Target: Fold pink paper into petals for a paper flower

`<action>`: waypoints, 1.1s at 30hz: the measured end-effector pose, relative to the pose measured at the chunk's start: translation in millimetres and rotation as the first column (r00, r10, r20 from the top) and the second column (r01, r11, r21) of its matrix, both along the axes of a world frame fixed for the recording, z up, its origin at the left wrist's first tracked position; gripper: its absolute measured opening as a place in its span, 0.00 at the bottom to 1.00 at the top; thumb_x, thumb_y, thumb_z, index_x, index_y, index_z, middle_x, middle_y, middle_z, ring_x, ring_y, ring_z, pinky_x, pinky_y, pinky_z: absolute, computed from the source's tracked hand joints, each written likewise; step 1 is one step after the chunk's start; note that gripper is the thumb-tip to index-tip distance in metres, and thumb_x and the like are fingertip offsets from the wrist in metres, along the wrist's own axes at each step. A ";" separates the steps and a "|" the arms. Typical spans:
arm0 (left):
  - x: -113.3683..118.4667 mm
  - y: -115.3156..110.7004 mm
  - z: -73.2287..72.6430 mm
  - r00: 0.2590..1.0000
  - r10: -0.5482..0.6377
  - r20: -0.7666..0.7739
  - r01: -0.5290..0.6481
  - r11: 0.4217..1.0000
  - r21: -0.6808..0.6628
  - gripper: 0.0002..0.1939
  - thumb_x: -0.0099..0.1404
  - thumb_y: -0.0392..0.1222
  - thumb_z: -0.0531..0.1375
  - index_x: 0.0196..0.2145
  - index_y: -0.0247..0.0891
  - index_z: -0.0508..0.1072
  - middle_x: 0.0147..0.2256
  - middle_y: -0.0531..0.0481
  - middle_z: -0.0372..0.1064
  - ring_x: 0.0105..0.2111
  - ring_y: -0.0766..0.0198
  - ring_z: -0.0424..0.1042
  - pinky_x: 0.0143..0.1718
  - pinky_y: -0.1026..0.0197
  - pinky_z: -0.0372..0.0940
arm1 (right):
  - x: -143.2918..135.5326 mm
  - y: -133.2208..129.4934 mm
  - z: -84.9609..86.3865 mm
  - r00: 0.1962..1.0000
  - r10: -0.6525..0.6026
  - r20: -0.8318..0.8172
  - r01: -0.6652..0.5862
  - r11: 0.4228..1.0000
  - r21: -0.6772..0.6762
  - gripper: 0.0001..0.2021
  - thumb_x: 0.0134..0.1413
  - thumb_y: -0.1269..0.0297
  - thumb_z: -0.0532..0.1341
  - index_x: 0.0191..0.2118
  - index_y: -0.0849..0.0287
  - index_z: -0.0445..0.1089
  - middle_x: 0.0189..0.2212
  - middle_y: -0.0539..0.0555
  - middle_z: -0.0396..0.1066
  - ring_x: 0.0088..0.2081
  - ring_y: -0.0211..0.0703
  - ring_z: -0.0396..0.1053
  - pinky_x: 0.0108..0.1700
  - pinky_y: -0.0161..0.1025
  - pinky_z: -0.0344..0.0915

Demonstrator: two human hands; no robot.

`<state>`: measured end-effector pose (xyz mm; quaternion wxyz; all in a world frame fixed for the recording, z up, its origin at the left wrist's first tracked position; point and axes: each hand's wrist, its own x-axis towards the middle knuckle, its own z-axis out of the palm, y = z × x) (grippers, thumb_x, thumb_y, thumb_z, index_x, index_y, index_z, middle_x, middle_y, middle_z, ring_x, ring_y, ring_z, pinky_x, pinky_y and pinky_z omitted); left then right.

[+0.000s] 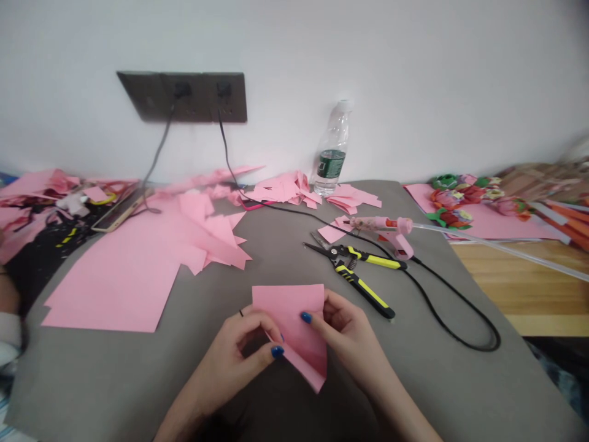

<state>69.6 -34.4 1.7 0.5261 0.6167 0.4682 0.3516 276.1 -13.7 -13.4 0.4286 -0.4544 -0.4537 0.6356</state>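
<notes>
A small piece of pink paper (pixel 294 307) is held between both hands over the near part of the table. My left hand (pixel 242 350) pinches its lower left edge between thumb and fingers, where the edge curls or folds over. My right hand (pixel 343 325) grips the right side, thumb on the front and fingers behind. To the right, just beyond my right hand, lie yellow-and-black wire strippers (pixel 352 264) with their jaws apart. A pink hot glue gun (pixel 381 227) rests behind them, a clear glue stick (pixel 501 248) sticking out of its back.
Large pink sheets (pixel 119 282) and cut scraps (pixel 285 187) spread over the left and back of the table (pixel 221 307). A water bottle (pixel 332 156) leans near the wall. A black cord (pixel 460 294) loops at right. Colourful craft flowers (pixel 469 196) lie far right. Part of another person's arm (pixel 9 301) shows at left.
</notes>
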 end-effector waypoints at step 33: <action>-4.2 4.0 -2.6 0.988 0.122 -0.093 -0.138 0.971 -0.196 0.09 0.63 0.44 0.62 0.29 0.37 0.75 0.21 0.54 0.70 0.22 0.66 0.65 0.25 0.66 0.56 | 16.6 2.4 11.6 0.970 0.038 0.240 -0.116 0.941 0.317 0.13 0.62 0.68 0.57 0.37 0.53 0.81 0.38 0.56 0.82 0.41 0.49 0.78 0.43 0.43 0.72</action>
